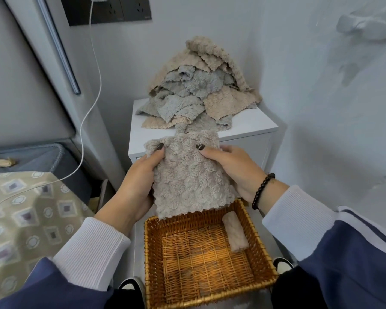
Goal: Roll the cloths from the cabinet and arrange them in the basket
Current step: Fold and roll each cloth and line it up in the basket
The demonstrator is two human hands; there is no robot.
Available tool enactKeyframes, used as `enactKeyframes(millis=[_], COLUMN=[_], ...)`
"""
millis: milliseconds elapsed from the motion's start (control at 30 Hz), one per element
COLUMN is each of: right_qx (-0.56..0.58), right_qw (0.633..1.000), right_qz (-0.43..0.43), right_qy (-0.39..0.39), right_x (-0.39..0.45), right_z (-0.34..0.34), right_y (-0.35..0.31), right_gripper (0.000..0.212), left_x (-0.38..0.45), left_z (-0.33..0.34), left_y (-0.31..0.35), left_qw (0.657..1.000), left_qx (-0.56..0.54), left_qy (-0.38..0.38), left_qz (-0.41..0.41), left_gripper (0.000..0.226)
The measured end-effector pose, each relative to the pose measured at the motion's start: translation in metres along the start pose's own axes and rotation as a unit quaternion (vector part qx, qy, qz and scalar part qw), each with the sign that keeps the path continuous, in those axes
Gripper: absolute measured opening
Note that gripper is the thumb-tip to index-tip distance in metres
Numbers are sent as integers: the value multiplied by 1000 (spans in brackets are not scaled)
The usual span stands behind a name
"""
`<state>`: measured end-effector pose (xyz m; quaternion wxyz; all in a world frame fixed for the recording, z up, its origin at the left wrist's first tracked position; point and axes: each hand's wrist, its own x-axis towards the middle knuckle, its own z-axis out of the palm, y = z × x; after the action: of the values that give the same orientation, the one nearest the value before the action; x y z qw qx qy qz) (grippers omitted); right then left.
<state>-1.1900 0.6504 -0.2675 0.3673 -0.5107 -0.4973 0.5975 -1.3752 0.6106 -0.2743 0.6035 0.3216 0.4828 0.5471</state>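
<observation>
We see two hands holding a fluffy beige cloth (187, 175) at centre — the left hand (138, 179) at 9 o'clock of it, the right hand (232, 170) at 3 o'clock, fingers (206, 150) clamped on its upper edge. At 6 o'clock sits a wicker basket (152, 253) — one rolled cloth (234, 233) inside. At 12 o'clock, a cloth pile (198, 85) tops a white cabinet (254, 128).

White cable (88, 112) beside patterned bedspread (29, 217)
</observation>
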Motion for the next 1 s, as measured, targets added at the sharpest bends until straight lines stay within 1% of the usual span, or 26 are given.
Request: enactKeyframes(millis=[33, 67, 100, 133, 167, 233, 267, 300, 367, 433, 467, 533, 600, 667, 733, 800, 833, 900, 967, 1000], right_qx=[39, 67, 75, 52, 2, -106, -142, -161, -197, -248, -261, -267, -268, -264, -261, -225, -183, -34, 129, 182], right_qw=[998, 995, 995, 998, 1000, 992, 986, 982, 973, 961, 956, 952, 950, 951, 954, 966, 977, 997, 989, 980], right_qz=[27, 34, 27, 9, -14, -64, -83, -98, -117, -117, -113, -116, -115, -109, -97, -81, -69, -30, 21, 39], right_qy=[-42, -63, -63, -43, -10, 34, 37, 28, -2, -44, -64, -98, -116, -115, -107, -92, -80, -55, -63, -74], right_x=[-1, -2, -3, -3, -2, -2, -2, -2, -2, -4, -5, -8, -9, -10, -8, -8, -8, -7, -9, -10], right_z=[0, 1, 2, 1, 0, -3, -5, -8, -15, -20, -23, -27, -29, -30, -33, -37, -38, -40, -39, -37], right_y=[1, 3, 4, 4, 4, 4, 3, 1, -3, -7, -9, -11, -11, -11, -10, -11, -12, -11, -9, -8], right_gripper=[53, 49, 44, 40, 42, 58, 64, 63, 51, 52, 51, 39, 29, 31, 37, 30, 27, 28, 36, 39], left_x=[0, 0, 0, 0, 0, 0, 0, 0, 0, 0, 0, -2, -2, -4, -5, -6, -6, -5, -4, -4], left_z=[0, 0, 0, -1, -1, -1, -1, -1, -2, -6, -7, -10, -11, -8, -4, 0, 1, 1, 2, 3], left_y=[0, 0, 0, 1, 1, 2, 2, 3, 5, 8, 9, 11, 10, 6, 2, 3, 5, 8, 9, 8], left_qw=[1000, 1000, 1000, 1000, 999, 998, 997, 997, 995, 992, 988, 975, 960, 953, 959, 973, 979, 991, 998, 999], left_qx=[-2, 2, 10, 21, 32, 53, 63, 71, 91, 126, 151, 198, 224, 231, 212, 173, 151, 93, 24, 0], left_qy=[4, 8, 13, 19, 25, 32, 34, 38, 42, 11, -22, -98, -154, -177, -170, -143, -129, -97, -58, -44], left_qz=[-1, -2, -2, -3, -5, -10, -12, -14, -6, 4, 0, -27, -65, -86, -77, -56, -46, -25, -4, 6], left_gripper=[30, 31, 31, 30, 28, 25, 25, 25, 22, 22, 28, 38, 41, 41, 39, 35, 32, 24, 17, 16])
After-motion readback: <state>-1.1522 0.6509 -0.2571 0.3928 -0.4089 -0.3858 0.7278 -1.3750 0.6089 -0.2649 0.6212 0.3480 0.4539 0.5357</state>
